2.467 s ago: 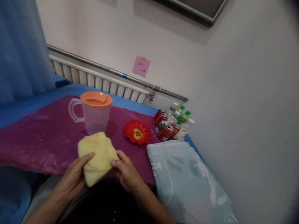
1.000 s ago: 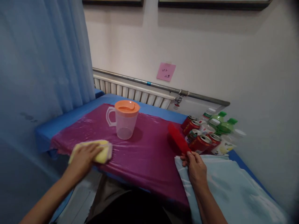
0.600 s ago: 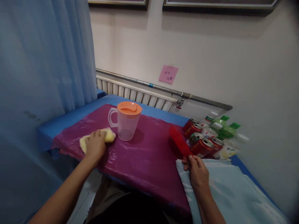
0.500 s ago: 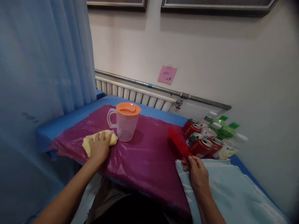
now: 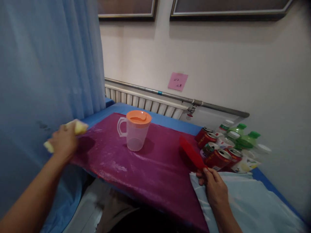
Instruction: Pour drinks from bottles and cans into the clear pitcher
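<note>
My left hand (image 5: 63,142), blurred by motion, is closed round a yellow cloth (image 5: 80,127), which sticks out on both sides of it. It is raised over the left end of the shiny purple plastic sheet (image 5: 150,181). Upright on that sheet stands a clear plastic jug (image 5: 136,137) with an orange lid (image 5: 139,117) and its handle to the left. My right hand (image 5: 215,187) grips the end of a flat red plastic tool (image 5: 190,152), whose exact kind I cannot tell. The red tool slants up and left from my fingers, close to the cans.
Several drink cans (image 5: 218,158) and plastic bottles (image 5: 249,139) crowd the right rear. A pale blue folded cloth (image 5: 252,197) lies under my right forearm. A blue curtain (image 5: 48,64) hangs at the left; behind the table run a radiator (image 5: 143,103) and a pipe (image 5: 170,96).
My left hand has lifted off the sheet beside the jug and swung left with the yellow cloth. My right hand keeps its hold on the red tool. The view has shifted slightly.
</note>
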`<action>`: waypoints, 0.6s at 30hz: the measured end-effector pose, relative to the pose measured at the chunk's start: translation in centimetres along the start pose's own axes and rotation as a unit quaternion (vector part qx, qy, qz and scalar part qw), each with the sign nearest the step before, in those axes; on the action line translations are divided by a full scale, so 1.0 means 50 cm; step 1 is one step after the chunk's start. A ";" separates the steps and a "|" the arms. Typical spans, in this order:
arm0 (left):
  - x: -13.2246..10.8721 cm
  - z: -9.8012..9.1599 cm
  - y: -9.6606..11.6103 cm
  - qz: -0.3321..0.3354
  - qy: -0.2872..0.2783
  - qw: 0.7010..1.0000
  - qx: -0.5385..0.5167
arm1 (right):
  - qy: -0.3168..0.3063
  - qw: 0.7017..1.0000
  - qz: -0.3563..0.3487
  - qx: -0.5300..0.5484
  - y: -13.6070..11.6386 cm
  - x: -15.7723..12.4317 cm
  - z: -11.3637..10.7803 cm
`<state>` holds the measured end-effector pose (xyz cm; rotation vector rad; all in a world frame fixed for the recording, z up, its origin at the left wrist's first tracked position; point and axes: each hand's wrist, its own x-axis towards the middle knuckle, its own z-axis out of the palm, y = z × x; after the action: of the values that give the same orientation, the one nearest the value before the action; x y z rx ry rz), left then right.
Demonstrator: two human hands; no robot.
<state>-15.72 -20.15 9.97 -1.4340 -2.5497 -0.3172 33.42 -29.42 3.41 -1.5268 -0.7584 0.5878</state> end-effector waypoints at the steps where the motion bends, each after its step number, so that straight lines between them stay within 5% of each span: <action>1: -0.001 0.010 0.041 0.036 0.012 0.999 -0.015 | 0.002 1.000 0.004 0.003 0.000 0.000 0.001; 5: -0.001 0.084 0.207 0.124 -0.015 0.991 -0.051 | 0.005 1.000 0.010 0.003 0.007 0.005 -0.002; 8: 0.009 0.140 0.261 0.153 -0.051 0.986 -0.050 | -0.001 1.000 0.013 -0.009 0.009 0.007 -0.005; 12: 0.041 0.158 0.199 0.129 -0.073 0.989 -0.019 | -0.002 1.000 0.010 -0.009 0.002 0.004 -0.006; 18: 0.105 0.087 0.005 -0.014 -0.082 0.996 0.033 | 0.004 1.000 0.021 -0.003 0.001 0.004 -0.008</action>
<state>-18.46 -14.50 7.26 -1.4587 -2.6827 -0.1222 33.85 -29.55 3.44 -1.5533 -0.7241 0.6105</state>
